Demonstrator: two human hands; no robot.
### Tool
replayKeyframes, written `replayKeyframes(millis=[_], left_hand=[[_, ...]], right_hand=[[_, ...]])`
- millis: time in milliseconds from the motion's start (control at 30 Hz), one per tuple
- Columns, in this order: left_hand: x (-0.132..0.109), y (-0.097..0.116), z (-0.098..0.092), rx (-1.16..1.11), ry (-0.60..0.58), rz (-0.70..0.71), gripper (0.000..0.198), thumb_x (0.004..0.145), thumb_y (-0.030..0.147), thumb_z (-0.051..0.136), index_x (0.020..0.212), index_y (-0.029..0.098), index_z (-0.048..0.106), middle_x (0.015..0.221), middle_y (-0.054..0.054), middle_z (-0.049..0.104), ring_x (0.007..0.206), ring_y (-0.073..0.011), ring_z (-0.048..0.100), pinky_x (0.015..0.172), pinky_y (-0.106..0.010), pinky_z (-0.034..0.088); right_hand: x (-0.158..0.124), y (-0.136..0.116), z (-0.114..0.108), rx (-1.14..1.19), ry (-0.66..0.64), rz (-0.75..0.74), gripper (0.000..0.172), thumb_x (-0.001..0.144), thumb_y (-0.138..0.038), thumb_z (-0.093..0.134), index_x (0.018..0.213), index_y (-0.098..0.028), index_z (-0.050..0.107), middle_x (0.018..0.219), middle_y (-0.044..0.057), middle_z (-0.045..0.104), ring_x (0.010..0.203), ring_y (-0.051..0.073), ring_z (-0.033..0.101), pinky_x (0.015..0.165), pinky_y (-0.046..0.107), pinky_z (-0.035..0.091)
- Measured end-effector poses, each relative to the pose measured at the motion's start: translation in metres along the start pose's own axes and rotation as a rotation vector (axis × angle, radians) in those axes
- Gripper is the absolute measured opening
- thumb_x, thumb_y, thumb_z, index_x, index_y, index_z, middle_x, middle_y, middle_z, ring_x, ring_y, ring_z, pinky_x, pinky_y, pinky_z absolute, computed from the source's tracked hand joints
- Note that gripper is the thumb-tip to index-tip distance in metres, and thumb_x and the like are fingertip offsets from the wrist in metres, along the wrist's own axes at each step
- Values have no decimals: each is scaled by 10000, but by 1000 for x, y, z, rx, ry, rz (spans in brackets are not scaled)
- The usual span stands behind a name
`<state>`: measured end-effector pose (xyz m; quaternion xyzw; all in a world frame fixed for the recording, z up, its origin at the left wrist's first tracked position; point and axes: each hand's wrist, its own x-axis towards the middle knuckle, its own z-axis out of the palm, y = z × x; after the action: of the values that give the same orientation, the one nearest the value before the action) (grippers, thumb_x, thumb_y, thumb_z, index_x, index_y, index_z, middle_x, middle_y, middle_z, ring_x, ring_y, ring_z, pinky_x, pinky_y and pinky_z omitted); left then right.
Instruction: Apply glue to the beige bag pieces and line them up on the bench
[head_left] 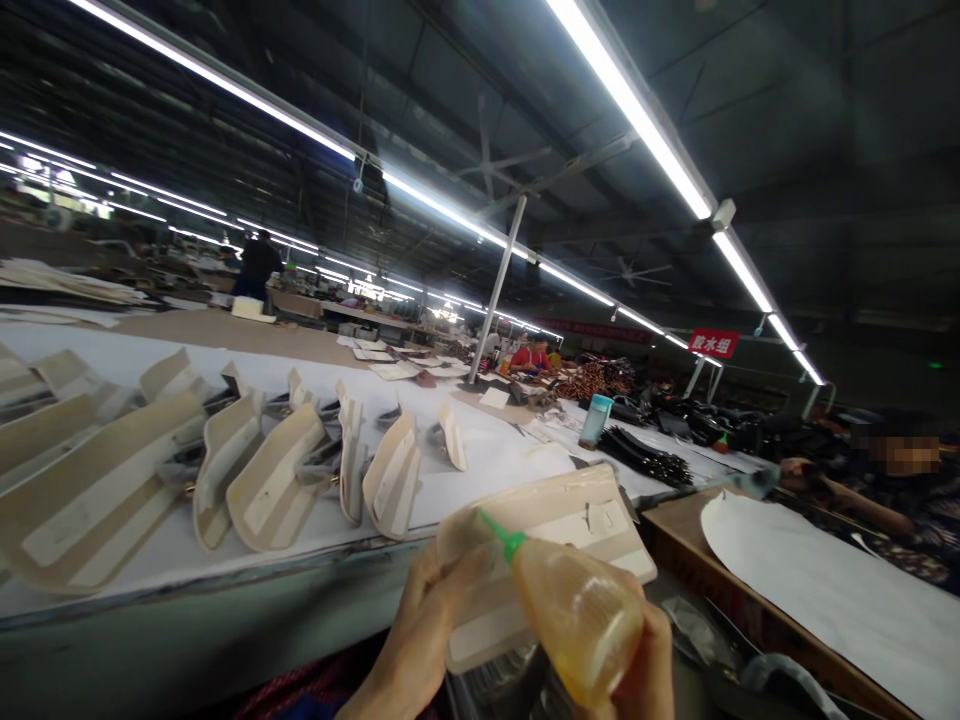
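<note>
Bench work with 2 hands, as seen from the worker's head. The left hand (420, 620) is clamped on the left end of a curved beige panel (559, 510), its fingers lying across the panel's inner face. The right hand (651, 645) is wrapped around a squeeze bottle (577, 610) of amber liquid, which is tilted so that its green nozzle (512, 544) points up and to the left over the panel, close to the left hand's fingers; whether the tip touches the panel cannot be told. The 2 hands are near each other but apart. The panel is held at the near edge of the white-covered surface (499, 455), overlapping that edge in view; contact between them cannot be judged.

To the left, similar curved pieces (281, 480) stand in a row along the same near edge, reaching toward the left end of the surface. Beyond the held panel, toward the right end of the surface, are a blue-lidded container (596, 422) and, just beside it, a stack of dark strips (646, 456). At right, a white sheet (832, 590) lies over a cardboard box (739, 590), with a co-worker (911, 510) beyond its far edge. A red sign (713, 343) stands in the background.
</note>
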<state>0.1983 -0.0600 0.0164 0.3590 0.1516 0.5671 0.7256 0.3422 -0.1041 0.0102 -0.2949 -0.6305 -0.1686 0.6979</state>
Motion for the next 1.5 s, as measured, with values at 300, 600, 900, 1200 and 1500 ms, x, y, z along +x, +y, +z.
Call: replayKeyframes(millis=[300, 600, 900, 1200, 1500], left_hand=[[4, -7, -10, 63, 143, -8, 388, 691, 366, 836, 999, 140, 764, 843, -80, 793, 776, -251, 721, 679, -308, 558], [1, -4, -6, 45, 133, -12, 402, 686, 370, 837, 1006, 140, 757, 822, -80, 790, 799, -262, 731, 651, -296, 559], [7, -7, -11, -1, 61, 30, 348, 690, 305, 836, 996, 157, 757, 838, -71, 793, 767, -253, 728, 655, -298, 552], [12, -19, -18, 89, 217, 29, 360, 688, 395, 825, 936, 148, 747, 767, -49, 779, 701, -204, 700, 602, -251, 508], [26, -32, -33, 135, 431, 226, 595, 785, 577, 693, 1198, 151, 648, 1186, -144, 717, 1196, -314, 604, 1034, -397, 445]], right_hand=[[6, 13, -15, -176, 116, 69, 363, 813, -309, 687, 1125, -211, 530, 1031, 63, 581, 893, 208, 576, 768, 350, 463], [12, 18, -21, -209, 157, 183, 325, 785, -256, 717, 1048, -210, 532, 977, 47, 574, 841, 187, 562, 736, 327, 442], [-9, 8, 2, 26, 41, 145, 342, 791, -430, 657, 1059, -232, 583, 975, 65, 615, 811, 220, 597, 668, 316, 486], [20, 55, -40, -284, 358, 517, 583, 655, -416, 820, 1107, -177, 539, 1043, 74, 575, 931, 243, 554, 882, 462, 429], [47, 55, -83, -350, 720, 509, 666, 503, -481, 880, 1023, -224, 553, 1079, 66, 585, 1073, 350, 553, 1032, 602, 371]])
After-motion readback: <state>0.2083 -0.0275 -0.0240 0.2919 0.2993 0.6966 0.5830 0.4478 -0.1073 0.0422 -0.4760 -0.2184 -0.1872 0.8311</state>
